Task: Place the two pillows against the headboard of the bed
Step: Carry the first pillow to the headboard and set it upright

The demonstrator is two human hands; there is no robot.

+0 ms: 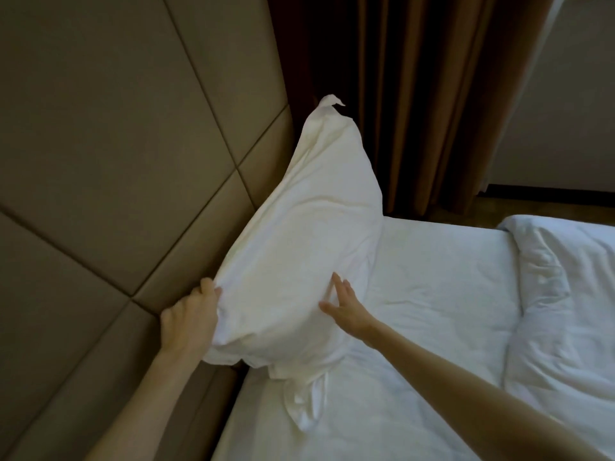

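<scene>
A white pillow [309,234] stands tilted on the bed, leaning against the padded beige headboard [109,154] on the left. My left hand [189,319] grips the pillow's near left edge, between pillow and headboard. My right hand [346,307] lies flat on the pillow's front face near its lower right, fingers spread. A loose flap of the pillowcase [304,404] trails onto the white sheet [432,287]. I see only one pillow.
A rumpled white duvet [562,304] is bunched on the right side of the mattress. Brown curtains [416,104] hang behind the bed's far edge, with a pale wall [562,128] to their right.
</scene>
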